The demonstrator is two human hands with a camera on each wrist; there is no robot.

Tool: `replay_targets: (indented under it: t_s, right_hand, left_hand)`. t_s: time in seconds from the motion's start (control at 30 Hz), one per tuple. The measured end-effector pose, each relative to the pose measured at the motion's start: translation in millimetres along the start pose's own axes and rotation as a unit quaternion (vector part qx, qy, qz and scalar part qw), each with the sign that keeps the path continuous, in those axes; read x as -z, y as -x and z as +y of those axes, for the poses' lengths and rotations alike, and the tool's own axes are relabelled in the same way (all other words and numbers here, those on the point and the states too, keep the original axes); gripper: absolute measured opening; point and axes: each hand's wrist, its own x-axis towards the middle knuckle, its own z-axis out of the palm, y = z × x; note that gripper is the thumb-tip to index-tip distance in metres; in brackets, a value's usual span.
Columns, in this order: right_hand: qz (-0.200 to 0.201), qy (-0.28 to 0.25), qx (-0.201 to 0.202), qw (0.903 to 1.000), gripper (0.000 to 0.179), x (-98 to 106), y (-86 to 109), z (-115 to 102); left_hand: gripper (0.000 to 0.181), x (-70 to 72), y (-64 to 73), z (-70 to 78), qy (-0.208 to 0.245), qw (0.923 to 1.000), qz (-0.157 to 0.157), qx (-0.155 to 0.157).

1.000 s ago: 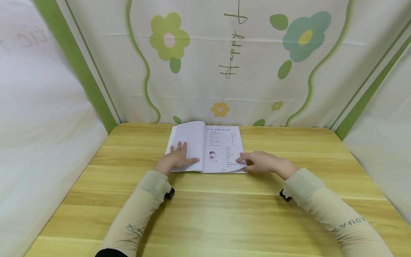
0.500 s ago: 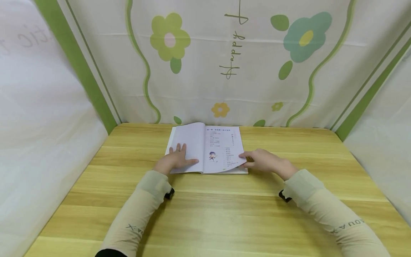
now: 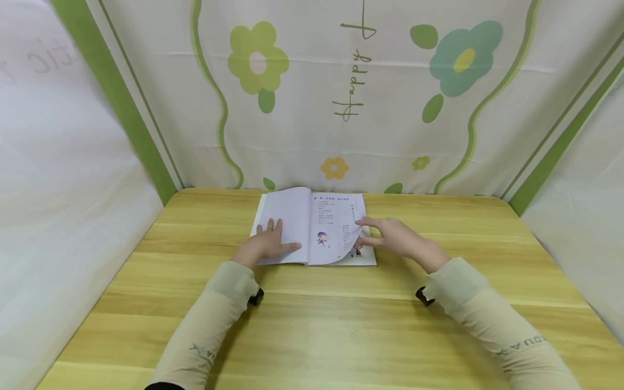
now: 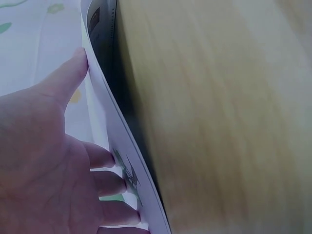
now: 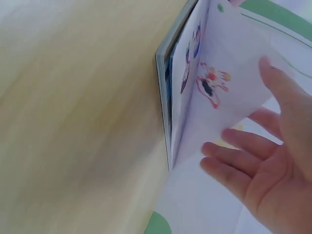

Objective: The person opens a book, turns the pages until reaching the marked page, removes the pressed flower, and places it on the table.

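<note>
An open book [image 3: 292, 208] lies at the far side of the table, with a blank left page and a printed right page [image 3: 326, 219] bearing text and a small cartoon figure. My left hand [image 3: 265, 244] rests on the left page with fingers spread; in the left wrist view its thumb and fingertips press against the paper. My right hand [image 3: 400, 238] pinches the outer edge of the right page between thumb and fingers. That page's lower corner curls up and leftward, baring part of a coloured drawing [image 3: 358, 252] underneath. In the right wrist view the lifted page [image 5: 239, 53] stands away from the page stack [image 5: 185, 73].
The wooden table [image 3: 312, 325] spreads out in front of the book. A white fabric backdrop [image 3: 302, 108] with flowers and lettering rises right behind it. Fabric walls [image 3: 73, 216] stand on both sides. Both forearms wear beige sleeves [image 3: 195, 330].
My right hand has moved left and slightly away from me, lifting the right page's corner further and uncovering more of the drawing below. My left hand stays in place.
</note>
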Motion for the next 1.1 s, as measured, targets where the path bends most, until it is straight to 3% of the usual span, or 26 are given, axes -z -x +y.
replay_targets:
  t_s: [0.13, 0.3, 0.63, 1.1]
  right_hand:
    - [0.028, -0.011, 0.013, 0.9995, 0.062, -5, -5.2, -4]
    - [0.036, -0.028, 0.034, 0.9984, 0.071, -13, -11.6, -14]
    - [0.019, -0.045, 0.038, 0.9981, 0.075, -20, -21.7, -27]
    - [-0.006, -0.034, 0.086, 0.9957, 0.074, -28, -30.4, -47]
  left_hand:
    - [0.1, 0.1, -0.5, -1.0, 0.003, 1.0, 0.005, -0.006]
    - [0.1, -1.3, 2.9, -2.6, 0.01, 0.9999, 0.007, -0.004]
    - [0.1, -2.3, -0.2, -3.1, 0.006, 0.9998, 0.013, -0.01]
    - [0.096, 1.7, -0.8, -7.3, 0.013, 0.9994, 0.009, -0.032]
